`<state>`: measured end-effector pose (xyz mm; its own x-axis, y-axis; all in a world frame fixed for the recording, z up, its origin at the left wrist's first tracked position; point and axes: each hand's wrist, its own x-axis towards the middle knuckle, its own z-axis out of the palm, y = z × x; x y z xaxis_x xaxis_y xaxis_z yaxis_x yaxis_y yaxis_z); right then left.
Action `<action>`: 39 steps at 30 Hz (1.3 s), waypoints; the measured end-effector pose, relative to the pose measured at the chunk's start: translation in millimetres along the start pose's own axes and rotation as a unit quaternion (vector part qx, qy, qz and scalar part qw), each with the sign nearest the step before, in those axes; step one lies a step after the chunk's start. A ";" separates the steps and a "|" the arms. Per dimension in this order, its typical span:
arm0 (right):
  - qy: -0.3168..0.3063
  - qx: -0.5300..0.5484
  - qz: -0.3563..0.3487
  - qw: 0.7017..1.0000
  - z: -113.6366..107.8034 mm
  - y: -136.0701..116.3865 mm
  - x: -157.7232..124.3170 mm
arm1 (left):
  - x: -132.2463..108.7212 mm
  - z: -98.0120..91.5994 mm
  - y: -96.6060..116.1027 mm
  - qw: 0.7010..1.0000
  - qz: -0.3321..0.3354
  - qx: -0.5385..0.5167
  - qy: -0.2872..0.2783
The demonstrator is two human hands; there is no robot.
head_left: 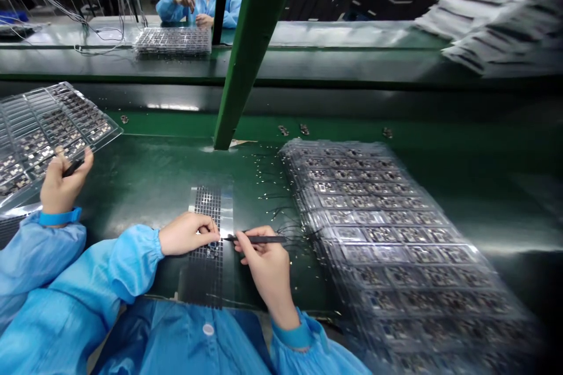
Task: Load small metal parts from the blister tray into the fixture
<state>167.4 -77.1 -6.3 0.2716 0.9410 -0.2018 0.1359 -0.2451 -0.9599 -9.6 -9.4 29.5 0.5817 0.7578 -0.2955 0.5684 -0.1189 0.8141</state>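
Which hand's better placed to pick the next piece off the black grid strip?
Probably right. The right hand holds the thin black tool, its tip at the grid strip; the left hand lies on the strip, pressing it down.

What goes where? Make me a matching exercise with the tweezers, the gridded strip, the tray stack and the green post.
Things:
1. black tweezers
2. gridded strip
3. stack of clear trays
4. green post

Places:
a. rising from the middle of the bench
b. under the left hand
c. in the right hand
d. on the bench, far right

Pairs: 1c, 2b, 3d, 4a
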 end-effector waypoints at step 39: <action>-0.032 0.115 -0.023 0.993 2.7 -3.5 9.8 | 6.8 3.1 -6.6 0.979 -0.092 -0.178 -0.022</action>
<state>167.0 -66.4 -5.5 0.2075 0.9647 -0.1619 -0.0773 -0.1488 -0.9858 -7.7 -5.4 20.6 0.5175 0.7163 -0.4680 0.4308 0.2545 0.8658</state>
